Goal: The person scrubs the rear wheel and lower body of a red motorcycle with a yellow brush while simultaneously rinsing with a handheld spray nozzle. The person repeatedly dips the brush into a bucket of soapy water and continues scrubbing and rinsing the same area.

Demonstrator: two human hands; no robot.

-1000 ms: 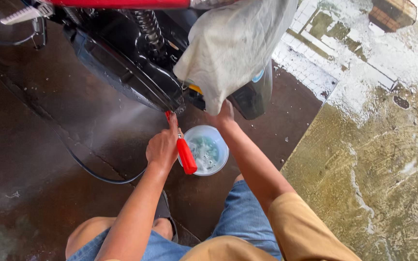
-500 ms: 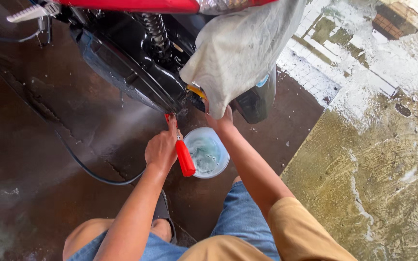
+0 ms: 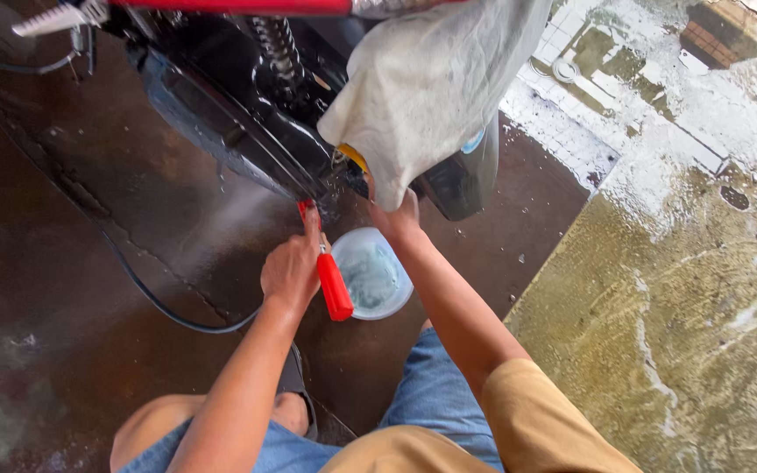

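My left hand [image 3: 291, 267] grips a red-handled tool [image 3: 333, 285], its tip pointed up at the black underside of a motorbike [image 3: 247, 114]. My right hand [image 3: 399, 219] reaches up under a dirty white cloth [image 3: 431, 83] that hangs from the bike, touching a part beside a yellow piece [image 3: 352, 158]; its fingers are hidden by the cloth. A pale blue plastic bowl [image 3: 371, 276] with soapy water sits on the floor between my two forearms.
A black hose [image 3: 159, 302] curves across the wet dark floor [image 3: 63, 263] at left. To the right lies a wet, foamy concrete slab [image 3: 685, 333]. My knees in blue shorts [image 3: 431, 394] are at the bottom.
The view has shifted slightly. My hands stay at the same spot under the bike, with the tool still pointed upward.
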